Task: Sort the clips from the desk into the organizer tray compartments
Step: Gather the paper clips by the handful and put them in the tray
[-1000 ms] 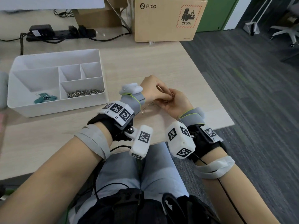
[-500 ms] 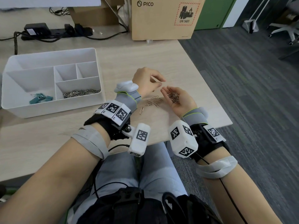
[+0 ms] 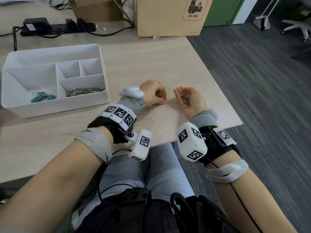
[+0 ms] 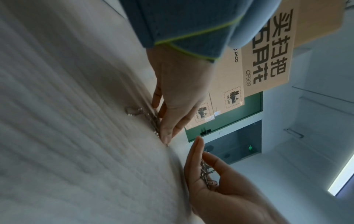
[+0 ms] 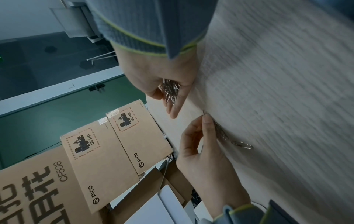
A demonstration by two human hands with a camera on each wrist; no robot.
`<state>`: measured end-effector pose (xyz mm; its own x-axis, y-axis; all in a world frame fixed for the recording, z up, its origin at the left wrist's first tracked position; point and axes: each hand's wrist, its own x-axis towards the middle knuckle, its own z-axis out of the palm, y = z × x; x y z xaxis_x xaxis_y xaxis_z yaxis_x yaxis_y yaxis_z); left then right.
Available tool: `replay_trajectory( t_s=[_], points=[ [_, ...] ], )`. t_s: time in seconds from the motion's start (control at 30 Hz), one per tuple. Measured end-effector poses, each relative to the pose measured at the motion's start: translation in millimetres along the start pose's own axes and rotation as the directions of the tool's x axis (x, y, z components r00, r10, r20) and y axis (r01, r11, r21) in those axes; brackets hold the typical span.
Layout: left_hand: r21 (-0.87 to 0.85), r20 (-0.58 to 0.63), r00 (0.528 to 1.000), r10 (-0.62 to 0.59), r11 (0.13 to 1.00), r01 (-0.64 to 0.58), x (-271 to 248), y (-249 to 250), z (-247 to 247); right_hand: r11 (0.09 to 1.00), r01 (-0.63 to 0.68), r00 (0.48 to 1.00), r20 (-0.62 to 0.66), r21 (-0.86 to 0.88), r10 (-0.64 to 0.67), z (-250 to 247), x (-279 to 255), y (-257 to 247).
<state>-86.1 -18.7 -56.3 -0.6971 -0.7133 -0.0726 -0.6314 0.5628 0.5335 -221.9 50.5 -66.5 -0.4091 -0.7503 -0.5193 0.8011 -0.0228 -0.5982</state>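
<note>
My right hand (image 3: 189,100) lies palm up on the desk, its relaxed fingers cupping a small heap of silver paper clips (image 3: 185,99), which also shows in the right wrist view (image 5: 170,89). My left hand (image 3: 154,95) is just left of it, with fingers and thumb curled down onto a row of loose clips (image 4: 153,119) on the desk. One single clip (image 3: 148,111) lies by the left wrist. The white organizer tray (image 3: 104,98) stands at the left. Its front right compartment holds silver clips (image 3: 85,90), and teal binder clips (image 3: 42,96) lie in the large left compartment.
A cardboard box (image 3: 170,15) stands at the back of the desk, beside a black power strip (image 3: 55,27) with cables. The desk's right edge (image 3: 218,84) drops to grey carpet, and an office chair base (image 3: 297,29) is at the far right. My lap is under the front edge.
My left hand has left the right palm and dropped onto the loose clips on the desk. The right hand has turned palm up and drawn slightly right, showing its heap of clips.
</note>
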Motion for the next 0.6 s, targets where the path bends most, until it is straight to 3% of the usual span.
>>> replay_trajectory(
  t_s=[0.17, 0.37, 0.6],
  points=[
    [-0.054, -0.011, 1.0, -0.02, 0.998, 0.02, -12.9, -10.9, -11.2, 1.0, -0.018, 1.0, 0.013, 0.012, 0.017, 8.4, -2.9, 7.9],
    [0.015, 0.161, 0.987, 0.005, 1.0, -0.008, -23.5, -29.0, -17.9, 0.999, -0.051, 0.998, 0.028, 0.008, 0.051, 12.0, -3.7, 16.5],
    [-0.068, 0.013, 0.998, 0.06, 0.996, -0.059, -22.1, -31.5, -6.3, 0.999, -0.045, 0.998, 0.037, -0.009, 0.045, 16.3, -7.0, 17.3]
  ],
)
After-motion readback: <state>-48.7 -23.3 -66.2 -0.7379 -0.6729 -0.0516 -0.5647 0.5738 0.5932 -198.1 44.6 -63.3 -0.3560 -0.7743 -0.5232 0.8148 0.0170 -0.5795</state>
